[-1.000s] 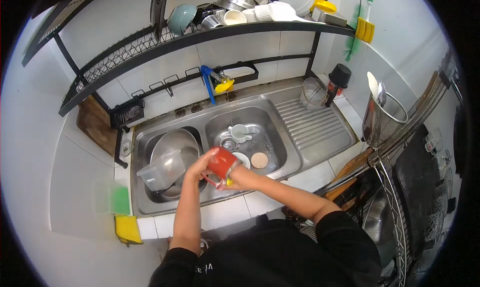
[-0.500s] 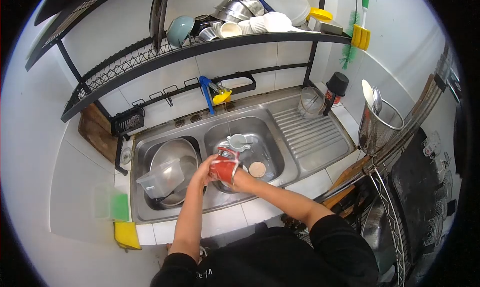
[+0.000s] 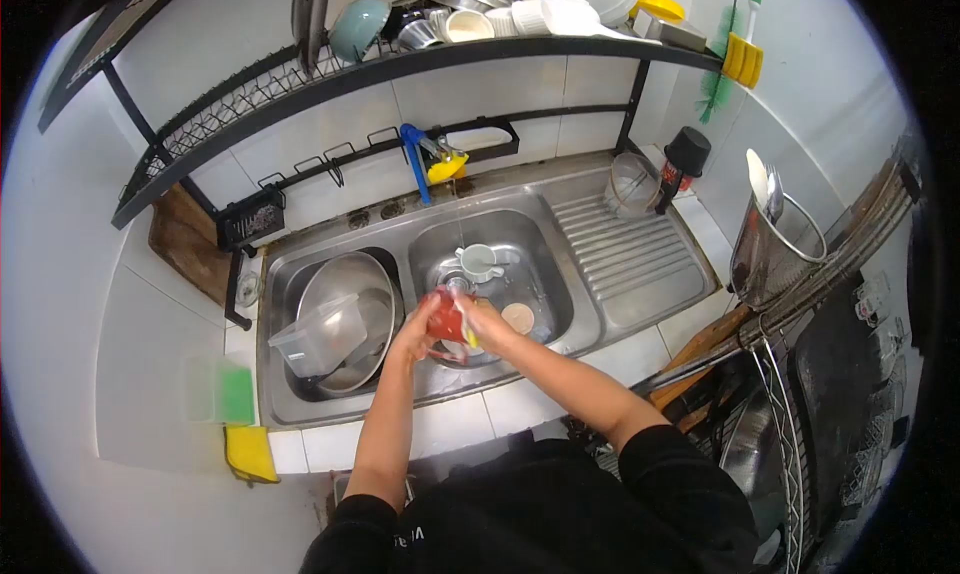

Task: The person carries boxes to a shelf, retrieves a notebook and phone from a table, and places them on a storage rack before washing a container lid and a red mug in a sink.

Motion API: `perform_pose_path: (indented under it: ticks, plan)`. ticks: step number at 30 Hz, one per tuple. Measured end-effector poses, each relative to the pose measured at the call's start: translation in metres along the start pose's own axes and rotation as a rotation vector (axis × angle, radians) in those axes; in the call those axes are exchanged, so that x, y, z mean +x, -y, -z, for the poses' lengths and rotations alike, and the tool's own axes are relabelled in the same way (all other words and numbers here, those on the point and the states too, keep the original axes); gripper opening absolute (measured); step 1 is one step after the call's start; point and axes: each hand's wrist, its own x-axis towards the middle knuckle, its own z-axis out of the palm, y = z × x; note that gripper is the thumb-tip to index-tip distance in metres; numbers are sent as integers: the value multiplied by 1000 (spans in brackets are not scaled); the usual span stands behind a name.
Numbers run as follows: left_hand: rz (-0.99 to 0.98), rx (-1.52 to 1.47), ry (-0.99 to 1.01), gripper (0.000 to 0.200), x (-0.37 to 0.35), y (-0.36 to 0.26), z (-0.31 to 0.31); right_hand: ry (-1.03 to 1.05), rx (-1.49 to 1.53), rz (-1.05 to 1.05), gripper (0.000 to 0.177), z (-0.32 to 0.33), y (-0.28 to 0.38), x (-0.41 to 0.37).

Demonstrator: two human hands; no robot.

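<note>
Over the front of the right sink basin (image 3: 552, 274), a soapy red cup (image 3: 446, 320) is between my hands. My left hand (image 3: 413, 336) is wrapped round its left side. At the cup's right side, my right hand (image 3: 486, 326) presses something yellow, probably a sponge (image 3: 471, 336), against it; white foam shows there. Behind the cup, a small pale two-handled cup (image 3: 479, 262) lies in the basin. A round beige piece (image 3: 518, 318) is on the basin floor, right of my right hand.
The left basin holds a metal bowl (image 3: 345, 274) and a clear plastic container (image 3: 318, 340). A blue-handled tap (image 3: 414, 164) stands behind. On the ribbed drainboard (image 3: 625, 242) is a clear container (image 3: 632, 186). A black rack (image 3: 400, 74) with dishes crosses above.
The red cup has been turned, and its handle now points down toward me. My right hand has moved up beside it, and the yellow item has come into view. The camera view has shifted slightly.
</note>
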Motion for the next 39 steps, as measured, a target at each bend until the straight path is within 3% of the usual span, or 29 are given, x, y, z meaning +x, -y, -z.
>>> perform_pose_path:
  ticks: [1, 3, 5, 7, 9, 10, 12, 13, 15, 16, 17, 18, 19, 20, 23, 24, 25, 28, 29, 30, 31, 32, 33, 34, 35, 36, 37, 39]
  plan:
    - [11, -1, 1, 48, 1, -4, 8, 166, -176, 224, 39, -2, 1, -3]
    - [258, -53, 171, 53, 11, -9, 4, 439, -514, 650, 39, 13, -6, -11]
    - [453, 167, -69, 55, 3, -16, -15, 447, -1131, 1123, 43, 39, -34, 13]
    - [488, 169, 19, 59, -1, -10, -20, 462, -1133, 939, 38, 50, -32, 19]
    - [734, -310, 793, 62, 47, 14, 40, 499, -1306, 819, 34, 77, -8, 26]
    - [776, -306, 797, 62, 42, 23, 25, 459, -1085, 805, 35, 89, -5, 33]
    - [38, 160, 104, 71, 15, 24, -21, 387, -671, 711, 39, 114, 2, 34]
    - [-4, 182, 125, 66, 14, 25, -27, 359, -476, 633, 41, 124, 4, 34]
    - [-107, 280, 382, 58, 42, 34, -27, 241, -410, 600, 43, 131, 1, 55]
    - [-105, 281, 372, 58, 47, 35, -45, 100, -440, 554, 41, 130, 4, 50]
    - [-45, 209, 154, 58, 47, 33, -76, -41, -468, 507, 39, 127, 8, 45]
    - [15, 135, -63, 59, 45, 31, -111, -32, -464, 506, 39, 124, -5, 47]
    - [-7, -83, -115, 54, 37, 38, -152, -324, -359, 581, 37, 120, -26, 52]
    - [-142, -72, -130, 55, 36, 36, -158, -573, -244, 688, 35, 105, -29, 58]
    - [-221, -144, -203, 62, 54, 48, -102, -401, -507, 917, 31, 76, -47, 15]
    - [-190, -230, -27, 67, 62, 46, -74, -365, -554, 959, 30, 69, -42, 0]
    - [-136, -94, -130, 72, 44, 30, -76, -358, -493, 903, 30, 64, -38, 7]
    - [-199, -169, -127, 78, 24, 17, -78, -324, -383, 536, 33, 92, -25, 59]
    - [-224, -121, -157, 79, 20, 18, -68, -402, -548, 721, 32, 109, -3, 79]
    - [-290, -63, -161, 78, 19, 20, -57, -607, -597, 1085, 30, 117, 32, 93]
    - [-297, -107, -263, 70, 39, 37, -23, -741, -619, 1033, 28, 122, 73, 111]
    - [-480, 81, -394, 61, 38, 37, -15, -784, -648, 1026, 32, 131, 112, 132]
    - [-652, 277, -528, 53, 38, 36, -9, -858, -729, 1146, 39, 135, 148, 150]
    - [-656, 263, -565, 53, 29, 27, -5, -767, -849, 1318, 51, 145, 182, 181]
    - [-485, 537, -527, 51, 10, 9, -4, -848, -1235, 1261, 58, 153, 198, 213]
    - [-297, 797, -475, 48, 1, 0, -1, -715, -1225, 984, 60, 148, 213, 228]
    - [-378, 786, -556, 43, 13, 19, 17, -680, -1219, 985, 60, 133, 228, 216]
    - [-230, 792, -517, 43, 1, 2, 4, -360, -775, 741, 53, 106, 259, 174]
